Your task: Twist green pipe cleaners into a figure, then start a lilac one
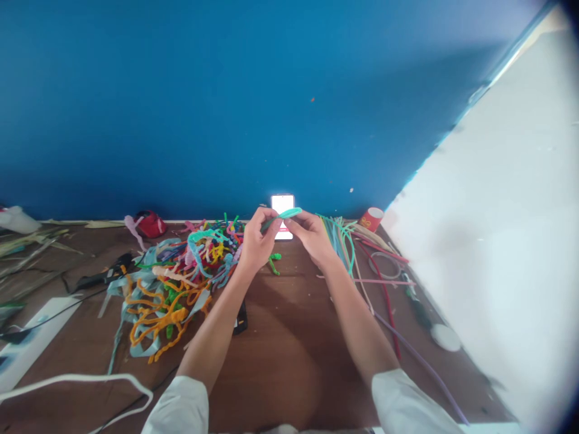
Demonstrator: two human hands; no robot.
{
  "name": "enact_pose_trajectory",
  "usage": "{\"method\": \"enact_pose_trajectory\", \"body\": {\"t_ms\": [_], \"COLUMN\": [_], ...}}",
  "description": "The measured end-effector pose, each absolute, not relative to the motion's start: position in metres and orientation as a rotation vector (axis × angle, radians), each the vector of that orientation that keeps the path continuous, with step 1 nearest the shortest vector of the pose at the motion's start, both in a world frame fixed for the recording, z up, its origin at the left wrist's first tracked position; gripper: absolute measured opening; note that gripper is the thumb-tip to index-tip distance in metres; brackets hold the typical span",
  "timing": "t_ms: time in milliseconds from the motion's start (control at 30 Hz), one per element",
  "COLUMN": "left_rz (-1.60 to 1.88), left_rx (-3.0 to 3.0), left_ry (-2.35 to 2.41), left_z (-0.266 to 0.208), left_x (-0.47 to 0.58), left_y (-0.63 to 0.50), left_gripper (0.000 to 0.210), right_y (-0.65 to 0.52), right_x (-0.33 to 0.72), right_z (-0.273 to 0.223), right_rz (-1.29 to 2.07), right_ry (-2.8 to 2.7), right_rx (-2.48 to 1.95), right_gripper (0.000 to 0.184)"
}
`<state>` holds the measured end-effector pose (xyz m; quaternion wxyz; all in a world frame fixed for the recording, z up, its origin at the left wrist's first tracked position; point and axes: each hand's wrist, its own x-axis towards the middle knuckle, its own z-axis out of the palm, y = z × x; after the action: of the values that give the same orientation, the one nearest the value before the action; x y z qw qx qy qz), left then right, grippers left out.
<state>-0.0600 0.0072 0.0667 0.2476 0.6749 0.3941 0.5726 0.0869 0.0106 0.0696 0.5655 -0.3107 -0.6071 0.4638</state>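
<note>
Both hands are raised over the table and meet near the middle of the view. A mint-green pipe cleaner (289, 213), bent into a narrow loop, lies between them. My left hand (261, 237) pinches its left end between thumb and fingers. On the other side my right hand (311, 237) has thumb and fingers closed on the right part of it. Behind the hands a phone (283, 202) with a lit screen stands upright against the wall, partly covered by them. Below my left hand lies a small green twisted pipe cleaner piece (274, 263).
A tangled heap of coloured pipe cleaners (181, 283) covers the left side, beside a black glue gun (106, 274). Straight pipe cleaners (339, 241), a red paper cup (371, 219) and a tape ring (384, 264) lie at right. A white cable (90, 378) crosses lower left. The blue wall (271, 108) rises behind.
</note>
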Motion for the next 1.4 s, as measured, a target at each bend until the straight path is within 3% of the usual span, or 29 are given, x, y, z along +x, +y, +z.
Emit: {"method": "enact_pose_trajectory", "body": {"t_ms": [200, 600, 800, 1000, 1400], "left_rz": [1.632, 1.745, 1.707, 1.538, 1.294], "left_rx": [1.852, 1.943, 1.927, 1.724, 1.731], "left_ry": [1.056, 1.095, 1.068, 1.064, 1.03], "left_z": [0.067, 0.062, 0.064, 0.069, 0.069], "left_x": [-0.058, -0.056, -0.058, -0.058, -0.062], "left_y": [0.006, 0.005, 0.005, 0.005, 0.011], "left_gripper": [0.014, 0.015, 0.014, 0.03, 0.025], "right_y": [0.008, 0.004, 0.002, 0.003, 0.007], "right_x": [0.088, 0.086, 0.089, 0.092, 0.101], "right_z": [0.072, 0.078, 0.081, 0.079, 0.08], "right_rz": [1.204, 1.508, 1.258, 1.114, 0.855], "right_ry": [-1.338, -1.066, -1.223, -1.348, -1.526], "right_rx": [-0.82, -0.804, -0.895, -0.914, -1.006], "right_gripper": [0.023, 0.014, 0.01, 0.009, 0.014]}}
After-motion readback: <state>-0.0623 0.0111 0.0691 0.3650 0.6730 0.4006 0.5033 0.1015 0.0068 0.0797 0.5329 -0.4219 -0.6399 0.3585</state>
